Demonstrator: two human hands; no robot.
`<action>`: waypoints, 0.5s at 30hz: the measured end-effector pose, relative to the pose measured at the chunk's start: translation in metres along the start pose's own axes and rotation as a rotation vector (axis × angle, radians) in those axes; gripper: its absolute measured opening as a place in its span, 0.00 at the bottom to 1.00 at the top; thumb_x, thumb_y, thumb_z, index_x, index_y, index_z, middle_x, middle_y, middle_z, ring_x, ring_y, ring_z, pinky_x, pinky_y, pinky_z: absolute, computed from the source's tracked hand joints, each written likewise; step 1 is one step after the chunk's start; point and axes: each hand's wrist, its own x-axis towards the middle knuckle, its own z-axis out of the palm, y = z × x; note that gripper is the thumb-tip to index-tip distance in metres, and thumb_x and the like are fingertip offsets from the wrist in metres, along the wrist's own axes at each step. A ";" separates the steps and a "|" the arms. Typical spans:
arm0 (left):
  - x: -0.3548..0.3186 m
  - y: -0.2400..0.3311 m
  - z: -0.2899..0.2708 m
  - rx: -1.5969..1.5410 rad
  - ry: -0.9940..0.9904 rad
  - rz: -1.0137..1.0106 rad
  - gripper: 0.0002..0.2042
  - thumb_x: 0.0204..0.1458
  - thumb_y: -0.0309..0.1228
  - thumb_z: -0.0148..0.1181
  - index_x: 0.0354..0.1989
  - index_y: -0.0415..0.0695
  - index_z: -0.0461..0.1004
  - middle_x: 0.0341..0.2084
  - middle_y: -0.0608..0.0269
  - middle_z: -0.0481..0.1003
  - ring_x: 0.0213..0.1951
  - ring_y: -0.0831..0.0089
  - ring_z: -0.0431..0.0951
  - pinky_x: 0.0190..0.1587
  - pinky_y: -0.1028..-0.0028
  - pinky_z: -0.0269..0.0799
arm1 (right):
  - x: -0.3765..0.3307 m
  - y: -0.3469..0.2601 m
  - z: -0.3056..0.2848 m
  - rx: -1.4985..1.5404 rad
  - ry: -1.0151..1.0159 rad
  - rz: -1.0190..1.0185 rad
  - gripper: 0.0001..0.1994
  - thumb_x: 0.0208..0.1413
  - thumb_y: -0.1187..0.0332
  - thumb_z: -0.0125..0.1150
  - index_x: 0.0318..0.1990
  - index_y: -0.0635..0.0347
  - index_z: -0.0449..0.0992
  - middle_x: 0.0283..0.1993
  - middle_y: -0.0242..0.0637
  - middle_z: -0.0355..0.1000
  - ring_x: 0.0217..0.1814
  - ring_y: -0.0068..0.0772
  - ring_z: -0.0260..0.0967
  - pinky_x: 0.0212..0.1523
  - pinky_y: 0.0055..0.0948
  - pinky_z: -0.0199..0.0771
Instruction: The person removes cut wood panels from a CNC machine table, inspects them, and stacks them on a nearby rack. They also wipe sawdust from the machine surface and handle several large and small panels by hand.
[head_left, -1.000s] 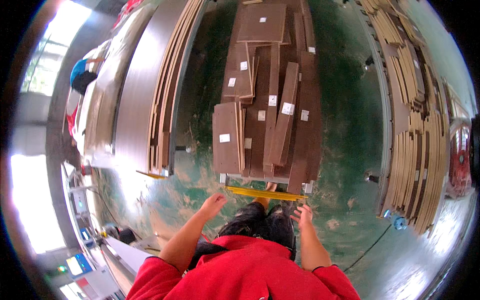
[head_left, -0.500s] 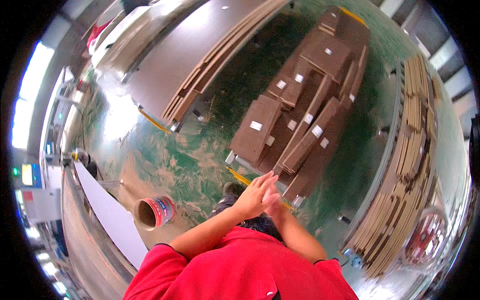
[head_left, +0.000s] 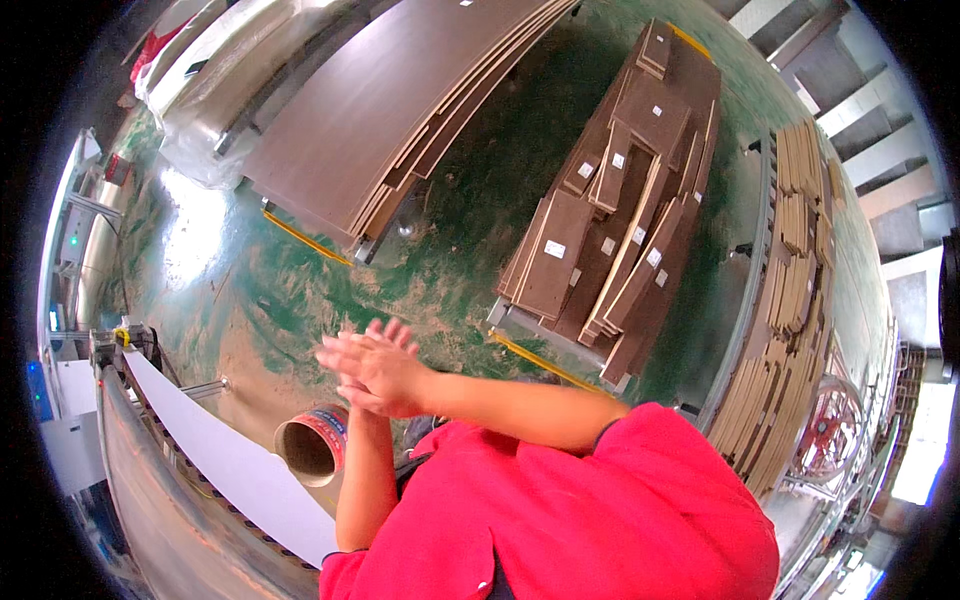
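A broad stack of flat, dark brown boards (head_left: 350, 130) lies at 12 o'clock from the hands. At 8 o'clock runs a long, pale white panel strip (head_left: 222, 448). Nearest, at 7, sits a round bucket with a red-and-blue wall (head_left: 312, 446), mouth toward roughly 7, axis slanting back toward 1. The right hand (head_left: 385, 374) presses crosswise against the left hand (head_left: 397, 334), fingers extended on both.
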 end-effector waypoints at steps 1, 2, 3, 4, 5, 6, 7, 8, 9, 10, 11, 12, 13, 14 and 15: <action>-0.010 0.024 0.012 -0.060 -0.110 0.004 0.38 0.61 0.62 0.35 0.67 0.40 0.59 0.65 0.49 0.62 0.63 0.54 0.63 0.65 0.55 0.58 | 0.004 0.021 0.010 -0.124 -0.043 -0.065 0.29 0.60 0.56 0.54 0.68 0.54 0.62 0.72 0.47 0.56 0.74 0.50 0.53 0.74 0.54 0.42; -0.017 0.048 0.015 -0.073 -0.213 0.051 0.38 0.62 0.61 0.35 0.67 0.38 0.59 0.65 0.48 0.63 0.63 0.55 0.63 0.65 0.56 0.58 | 0.006 0.041 0.020 -0.249 -0.086 -0.127 0.30 0.60 0.54 0.54 0.68 0.53 0.62 0.72 0.46 0.56 0.74 0.50 0.52 0.74 0.56 0.40; -0.018 0.076 0.000 -0.045 -0.311 0.141 0.37 0.62 0.59 0.36 0.67 0.38 0.59 0.66 0.48 0.62 0.62 0.54 0.64 0.65 0.56 0.59 | 0.006 0.055 0.022 -0.333 -0.127 0.068 0.30 0.61 0.52 0.51 0.69 0.51 0.61 0.73 0.45 0.55 0.75 0.49 0.50 0.74 0.58 0.38; -0.022 0.105 -0.014 -0.030 -0.408 0.240 0.36 0.63 0.57 0.36 0.67 0.39 0.59 0.66 0.47 0.61 0.62 0.54 0.65 0.64 0.56 0.60 | 0.006 0.072 0.015 -0.422 -0.169 0.247 0.29 0.62 0.50 0.49 0.69 0.48 0.61 0.74 0.45 0.54 0.77 0.48 0.48 0.74 0.60 0.36; -0.026 0.133 -0.028 -0.025 -0.506 0.337 0.34 0.64 0.56 0.37 0.68 0.39 0.59 0.67 0.46 0.60 0.61 0.54 0.66 0.64 0.57 0.61 | -0.006 0.101 0.009 -0.388 -0.309 0.571 0.28 0.62 0.48 0.48 0.67 0.47 0.63 0.71 0.44 0.58 0.74 0.48 0.53 0.71 0.64 0.39; -0.034 0.169 -0.054 -0.038 -0.580 0.438 0.33 0.64 0.54 0.36 0.69 0.40 0.58 0.68 0.47 0.59 0.60 0.55 0.68 0.63 0.55 0.61 | -0.009 0.116 -0.015 -0.394 -0.542 0.805 0.28 0.60 0.48 0.51 0.64 0.50 0.66 0.66 0.45 0.64 0.68 0.48 0.62 0.67 0.63 0.53; -0.040 0.199 -0.072 -0.064 -0.585 0.441 0.29 0.65 0.49 0.37 0.68 0.41 0.60 0.67 0.49 0.61 0.57 0.54 0.72 0.61 0.57 0.64 | -0.035 0.141 -0.028 -0.378 -0.477 0.870 0.27 0.57 0.50 0.54 0.61 0.53 0.70 0.62 0.45 0.69 0.63 0.48 0.68 0.61 0.60 0.65; -0.052 0.215 -0.075 0.047 -0.495 0.493 0.29 0.65 0.49 0.39 0.67 0.41 0.61 0.66 0.50 0.63 0.54 0.54 0.75 0.60 0.56 0.66 | -0.072 0.177 -0.036 -0.464 -0.448 0.861 0.23 0.53 0.57 0.55 0.55 0.56 0.75 0.55 0.48 0.74 0.56 0.53 0.73 0.53 0.52 0.74; -0.059 0.226 -0.078 0.070 -0.464 0.496 0.28 0.65 0.49 0.41 0.66 0.41 0.64 0.64 0.50 0.66 0.53 0.54 0.76 0.60 0.57 0.66 | -0.106 0.196 -0.048 -0.424 -0.361 0.926 0.21 0.49 0.63 0.54 0.51 0.59 0.77 0.51 0.52 0.75 0.54 0.54 0.74 0.51 0.49 0.75; -0.059 0.235 -0.091 0.054 -0.420 0.512 0.28 0.65 0.48 0.42 0.64 0.40 0.66 0.63 0.50 0.68 0.53 0.55 0.76 0.59 0.59 0.68 | -0.148 0.220 -0.055 -0.396 -0.253 0.981 0.21 0.48 0.62 0.55 0.49 0.62 0.77 0.51 0.56 0.74 0.54 0.54 0.74 0.50 0.49 0.76; -0.057 0.236 -0.099 0.047 -0.389 0.495 0.27 0.65 0.48 0.43 0.63 0.40 0.67 0.62 0.51 0.69 0.52 0.56 0.76 0.58 0.60 0.69 | -0.180 0.232 -0.066 -0.292 -0.257 1.177 0.21 0.48 0.61 0.56 0.48 0.64 0.77 0.50 0.58 0.74 0.53 0.56 0.74 0.50 0.50 0.75; -0.056 0.234 -0.106 0.042 -0.357 0.479 0.26 0.65 0.48 0.43 0.62 0.40 0.69 0.60 0.51 0.70 0.51 0.57 0.77 0.57 0.60 0.71 | -0.205 0.226 -0.079 -0.250 -0.117 1.277 0.22 0.48 0.59 0.57 0.47 0.65 0.77 0.50 0.59 0.74 0.52 0.56 0.74 0.51 0.50 0.75; -0.054 0.224 -0.105 0.098 -0.314 0.441 0.26 0.64 0.49 0.44 0.59 0.41 0.71 0.58 0.53 0.72 0.50 0.60 0.77 0.54 0.62 0.72 | -0.236 0.230 -0.083 -0.250 -0.003 1.387 0.22 0.47 0.59 0.58 0.48 0.64 0.77 0.51 0.58 0.74 0.52 0.56 0.74 0.51 0.51 0.74; -0.044 0.216 -0.117 0.124 -0.230 0.405 0.25 0.64 0.51 0.44 0.57 0.42 0.72 0.56 0.55 0.75 0.48 0.63 0.78 0.54 0.64 0.72 | -0.267 0.235 -0.083 -0.244 0.114 1.500 0.22 0.47 0.58 0.58 0.48 0.64 0.77 0.51 0.58 0.74 0.52 0.56 0.74 0.52 0.52 0.74; -0.032 0.201 -0.123 0.218 -0.221 0.350 0.25 0.63 0.52 0.44 0.56 0.44 0.73 0.53 0.57 0.77 0.47 0.65 0.78 0.52 0.65 0.73 | -0.293 0.232 -0.083 -0.226 0.220 1.565 0.23 0.48 0.58 0.59 0.49 0.62 0.76 0.51 0.56 0.75 0.53 0.56 0.74 0.52 0.52 0.74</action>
